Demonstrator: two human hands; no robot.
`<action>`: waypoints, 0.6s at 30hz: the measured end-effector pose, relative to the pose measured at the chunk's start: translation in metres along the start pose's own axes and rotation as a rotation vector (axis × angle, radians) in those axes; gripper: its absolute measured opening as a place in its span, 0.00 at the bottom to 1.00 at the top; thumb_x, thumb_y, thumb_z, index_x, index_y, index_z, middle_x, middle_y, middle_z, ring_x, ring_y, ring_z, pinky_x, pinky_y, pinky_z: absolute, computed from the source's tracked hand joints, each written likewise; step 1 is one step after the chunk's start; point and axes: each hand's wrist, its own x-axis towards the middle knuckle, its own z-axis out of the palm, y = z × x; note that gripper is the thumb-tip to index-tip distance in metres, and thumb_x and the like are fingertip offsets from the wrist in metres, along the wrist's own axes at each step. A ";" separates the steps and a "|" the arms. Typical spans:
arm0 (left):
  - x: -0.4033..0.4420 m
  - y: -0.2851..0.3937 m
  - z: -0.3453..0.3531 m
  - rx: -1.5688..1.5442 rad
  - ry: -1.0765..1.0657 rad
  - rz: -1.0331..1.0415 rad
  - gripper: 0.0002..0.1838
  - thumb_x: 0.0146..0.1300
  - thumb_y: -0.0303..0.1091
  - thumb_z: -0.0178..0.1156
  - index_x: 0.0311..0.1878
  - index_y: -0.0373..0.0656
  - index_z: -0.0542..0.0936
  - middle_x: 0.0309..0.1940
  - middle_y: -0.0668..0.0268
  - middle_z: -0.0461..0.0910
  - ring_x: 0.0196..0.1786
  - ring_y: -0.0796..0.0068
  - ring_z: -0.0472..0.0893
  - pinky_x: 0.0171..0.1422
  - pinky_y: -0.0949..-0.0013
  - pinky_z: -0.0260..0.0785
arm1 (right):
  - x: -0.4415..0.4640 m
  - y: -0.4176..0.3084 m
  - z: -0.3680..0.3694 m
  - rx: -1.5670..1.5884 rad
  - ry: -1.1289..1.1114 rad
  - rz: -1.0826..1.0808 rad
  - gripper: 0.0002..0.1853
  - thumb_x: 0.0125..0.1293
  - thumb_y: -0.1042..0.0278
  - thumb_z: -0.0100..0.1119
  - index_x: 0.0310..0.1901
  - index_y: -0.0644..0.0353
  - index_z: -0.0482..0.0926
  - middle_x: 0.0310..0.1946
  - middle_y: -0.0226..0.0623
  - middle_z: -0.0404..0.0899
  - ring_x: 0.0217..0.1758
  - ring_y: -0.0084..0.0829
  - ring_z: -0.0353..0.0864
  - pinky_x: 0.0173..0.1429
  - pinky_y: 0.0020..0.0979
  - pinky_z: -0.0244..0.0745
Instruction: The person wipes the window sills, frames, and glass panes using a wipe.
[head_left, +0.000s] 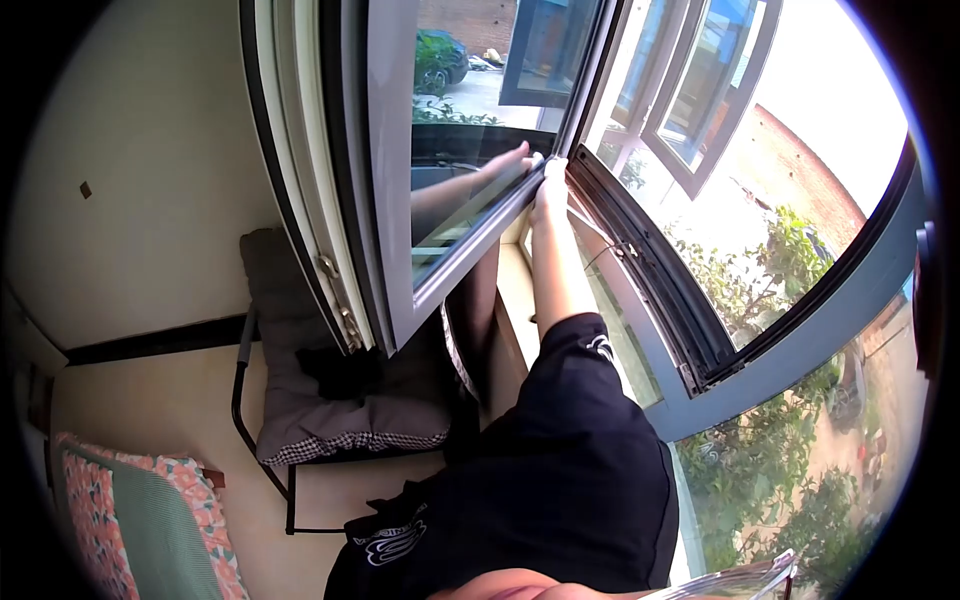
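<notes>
My right hand reaches up and away to the lower far corner of an open, grey-framed window sash. Its fingers are closed at the frame's edge, with a small white cloth-like thing at their tips; its kind is hard to make out. A forearm and hand show in the sash's glass, apparently as a reflection. The dark window track runs just right of my hand. My left hand is out of view; only a dark sleeve appears at lower left.
Beneath the sash stands a chair with a grey cushion and a black item on it. A floral and green cushion is at lower left. Another window sash hangs open outside, with shrubs beyond.
</notes>
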 end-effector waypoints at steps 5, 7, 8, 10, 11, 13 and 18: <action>-0.010 0.004 -0.005 0.020 0.030 0.010 0.25 0.70 0.38 0.47 0.65 0.33 0.62 0.59 0.56 0.68 0.62 0.69 0.69 0.68 0.67 0.58 | -0.159 0.032 0.013 -0.013 -0.314 -0.121 0.32 0.71 0.38 0.32 0.62 0.59 0.61 0.56 0.42 0.67 0.61 0.34 0.65 0.67 0.36 0.57; -0.013 0.010 -0.005 0.034 0.040 0.016 0.25 0.70 0.38 0.47 0.65 0.33 0.62 0.59 0.56 0.69 0.62 0.69 0.69 0.67 0.67 0.59 | -0.202 0.041 0.003 -0.188 -0.561 -0.369 0.39 0.70 0.38 0.34 0.69 0.64 0.49 0.67 0.51 0.53 0.71 0.44 0.52 0.72 0.41 0.46; -0.012 0.012 -0.004 0.047 0.039 0.017 0.25 0.70 0.38 0.47 0.65 0.33 0.62 0.59 0.56 0.69 0.62 0.69 0.69 0.67 0.67 0.59 | -0.208 0.035 -0.001 -0.417 -0.623 -0.504 0.42 0.68 0.38 0.36 0.70 0.66 0.42 0.69 0.54 0.43 0.74 0.49 0.41 0.74 0.43 0.38; -0.016 0.013 -0.003 0.056 0.046 0.019 0.24 0.70 0.38 0.47 0.64 0.33 0.62 0.59 0.56 0.69 0.61 0.69 0.69 0.67 0.67 0.59 | -0.185 0.030 -0.009 -0.688 -0.626 -0.676 0.42 0.69 0.43 0.38 0.70 0.69 0.39 0.71 0.58 0.37 0.76 0.52 0.34 0.75 0.43 0.33; -0.017 0.013 -0.003 0.049 0.052 0.019 0.24 0.70 0.38 0.47 0.64 0.33 0.63 0.58 0.56 0.69 0.61 0.69 0.69 0.67 0.67 0.59 | -0.156 0.029 -0.013 -0.745 -0.586 -0.691 0.38 0.71 0.47 0.38 0.70 0.69 0.43 0.71 0.57 0.42 0.75 0.50 0.39 0.75 0.41 0.36; -0.015 0.012 -0.006 0.052 0.062 0.022 0.24 0.70 0.38 0.47 0.64 0.33 0.63 0.58 0.56 0.69 0.61 0.69 0.70 0.67 0.67 0.59 | -0.112 0.008 0.003 -0.563 -0.507 -0.489 0.30 0.73 0.50 0.36 0.64 0.68 0.56 0.63 0.53 0.59 0.67 0.42 0.57 0.70 0.38 0.51; -0.017 0.015 -0.010 0.065 0.084 0.027 0.23 0.70 0.37 0.47 0.63 0.33 0.64 0.57 0.57 0.70 0.60 0.69 0.70 0.67 0.67 0.59 | -0.200 -0.030 0.053 -0.409 -0.687 -0.338 0.38 0.68 0.33 0.28 0.59 0.66 0.62 0.56 0.47 0.64 0.60 0.36 0.63 0.66 0.38 0.55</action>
